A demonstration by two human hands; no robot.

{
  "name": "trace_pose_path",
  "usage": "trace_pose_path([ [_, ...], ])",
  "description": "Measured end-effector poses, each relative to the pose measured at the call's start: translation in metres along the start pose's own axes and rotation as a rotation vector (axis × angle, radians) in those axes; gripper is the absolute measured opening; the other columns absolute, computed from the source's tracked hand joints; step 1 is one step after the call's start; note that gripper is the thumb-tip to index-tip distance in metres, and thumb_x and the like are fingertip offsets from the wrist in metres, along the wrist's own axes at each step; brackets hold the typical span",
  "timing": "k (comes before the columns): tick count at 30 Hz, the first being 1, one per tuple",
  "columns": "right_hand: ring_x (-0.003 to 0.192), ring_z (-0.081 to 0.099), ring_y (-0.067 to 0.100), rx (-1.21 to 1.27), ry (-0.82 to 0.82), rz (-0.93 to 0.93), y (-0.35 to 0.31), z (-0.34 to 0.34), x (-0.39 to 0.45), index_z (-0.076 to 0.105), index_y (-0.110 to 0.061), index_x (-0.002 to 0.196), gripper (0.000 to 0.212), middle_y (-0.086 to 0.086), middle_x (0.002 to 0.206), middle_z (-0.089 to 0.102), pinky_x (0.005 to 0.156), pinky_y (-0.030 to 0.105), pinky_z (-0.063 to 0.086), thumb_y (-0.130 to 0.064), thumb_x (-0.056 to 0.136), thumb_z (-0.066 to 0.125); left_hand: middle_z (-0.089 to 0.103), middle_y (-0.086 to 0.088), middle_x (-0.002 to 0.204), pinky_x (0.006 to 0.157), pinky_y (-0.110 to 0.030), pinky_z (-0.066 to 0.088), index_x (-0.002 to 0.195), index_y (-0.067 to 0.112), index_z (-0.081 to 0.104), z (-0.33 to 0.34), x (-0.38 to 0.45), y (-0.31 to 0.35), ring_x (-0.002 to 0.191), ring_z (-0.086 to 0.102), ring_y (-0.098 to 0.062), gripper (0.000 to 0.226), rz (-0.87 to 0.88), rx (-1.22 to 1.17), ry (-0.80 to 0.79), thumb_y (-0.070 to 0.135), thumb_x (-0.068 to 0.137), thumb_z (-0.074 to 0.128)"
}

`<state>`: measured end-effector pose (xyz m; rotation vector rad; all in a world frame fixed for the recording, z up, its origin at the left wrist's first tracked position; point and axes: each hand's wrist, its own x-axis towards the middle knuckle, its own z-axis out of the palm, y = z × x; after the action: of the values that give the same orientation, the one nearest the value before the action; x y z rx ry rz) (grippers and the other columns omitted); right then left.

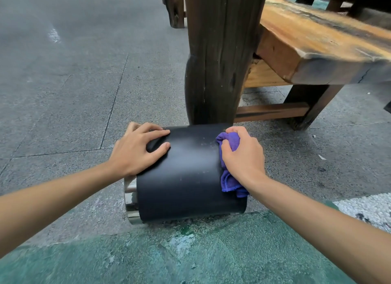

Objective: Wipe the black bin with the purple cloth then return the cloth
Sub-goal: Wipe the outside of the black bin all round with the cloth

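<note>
One wooden bench (313, 40) and its thick dark post (218, 55) stand on the grey paving (63, 82). Against the post's foot lies the black bin (186, 173), tipped on its side, a shiny metal rim (130, 197) at its left. Spread flat, the left hand (137, 150) rests on the bin's upper left, grasping nothing. Curled tight, the right hand (241, 154) presses the bunched purple cloth (229, 163) against the bin's right side.

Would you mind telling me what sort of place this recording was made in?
Probably an outdoor or semi-open paved area, though that is a guess. It shows grey stone paving slabs, a rough heavy wooden bench beside a thick timber post, and worn green paint on the ground.
</note>
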<state>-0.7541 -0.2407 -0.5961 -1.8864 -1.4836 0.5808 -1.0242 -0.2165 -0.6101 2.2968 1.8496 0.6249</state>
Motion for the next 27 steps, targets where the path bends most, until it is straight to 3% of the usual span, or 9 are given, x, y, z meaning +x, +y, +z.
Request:
trace_pose_path([
  [3, 0.091, 0.054, 0.026, -0.019, 0.008, 0.002, 0.000, 0.001, 0.002, 0.057, -0.039, 0.117, 0.025, 0.007, 0.112, 0.063, 0.077, 0.032, 0.037, -0.035, 0.093, 0.056, 0.057, 0.031, 0.126, 0.078, -0.043, 0.057, 0.131, 0.049, 0.064, 0.002, 0.001, -0.001, 0.113, 0.040, -0.012, 0.057, -0.001, 0.007, 0.009, 0.076, 0.087, 0.039],
  [6, 0.096, 0.058, 0.029, -0.042, -0.001, -0.009, 0.000, 0.000, 0.004, 0.056, -0.039, 0.118, 0.025, 0.007, 0.112, 0.063, 0.078, 0.033, 0.039, -0.036, 0.093, 0.055, 0.057, 0.024, 0.132, 0.085, -0.047, 0.056, 0.137, 0.043, 0.061, 0.002, 0.000, 0.007, 0.119, 0.041, -0.017, 0.063, -0.015, 0.028, -0.036, 0.073, 0.088, 0.033],
  [10, 0.102, 0.060, 0.032, -0.104, -0.008, -0.023, -0.003, -0.001, 0.007, 0.055, -0.038, 0.121, 0.027, 0.008, 0.115, 0.062, 0.080, 0.036, 0.043, -0.038, 0.094, 0.053, 0.056, 0.011, 0.143, 0.107, -0.067, 0.030, 0.143, 0.033, 0.054, 0.003, -0.002, 0.044, 0.134, 0.045, -0.020, 0.065, 0.057, 0.330, -0.042, 0.068, 0.093, 0.031],
  [13, 0.105, 0.060, 0.037, -0.193, 0.012, -0.059, -0.004, 0.000, 0.009, 0.055, -0.037, 0.125, 0.029, 0.011, 0.118, 0.060, 0.083, 0.039, 0.044, -0.042, 0.096, 0.051, 0.038, 0.004, 0.162, 0.117, -0.060, 0.026, 0.157, 0.034, 0.033, 0.019, -0.009, 0.086, 0.149, 0.033, -0.019, 0.076, 0.264, 0.230, -0.174, 0.070, 0.091, 0.022],
  [15, 0.103, 0.062, 0.039, -0.246, 0.034, -0.092, -0.005, 0.001, 0.009, 0.054, -0.037, 0.126, 0.030, 0.011, 0.118, 0.059, 0.082, 0.040, 0.044, -0.048, 0.098, 0.048, 0.016, -0.002, 0.172, 0.123, -0.061, 0.015, 0.163, 0.031, 0.015, 0.035, -0.015, 0.104, 0.159, 0.014, -0.022, 0.080, 0.278, 0.198, -0.256, 0.070, 0.093, 0.019],
  [18, 0.100, 0.063, 0.041, -0.324, 0.072, -0.139, -0.002, 0.001, 0.006, 0.055, -0.038, 0.126, 0.034, 0.011, 0.119, 0.059, 0.079, 0.042, 0.045, -0.056, 0.100, 0.042, -0.002, -0.002, 0.175, 0.126, -0.060, 0.001, 0.165, 0.027, -0.002, 0.050, -0.020, 0.105, 0.162, -0.003, -0.022, 0.080, 0.263, 0.245, -0.235, 0.067, 0.100, 0.020],
  [27, 0.089, 0.067, 0.039, -0.384, 0.123, -0.234, 0.015, 0.000, -0.027, 0.055, -0.039, 0.127, 0.034, 0.007, 0.111, 0.058, 0.065, 0.038, 0.046, -0.053, 0.097, 0.049, 0.003, 0.000, 0.175, 0.127, -0.056, 0.001, 0.165, 0.026, 0.007, 0.052, -0.020, 0.099, 0.162, 0.000, -0.019, 0.083, 0.263, 0.179, -0.196, 0.069, 0.094, 0.003],
])
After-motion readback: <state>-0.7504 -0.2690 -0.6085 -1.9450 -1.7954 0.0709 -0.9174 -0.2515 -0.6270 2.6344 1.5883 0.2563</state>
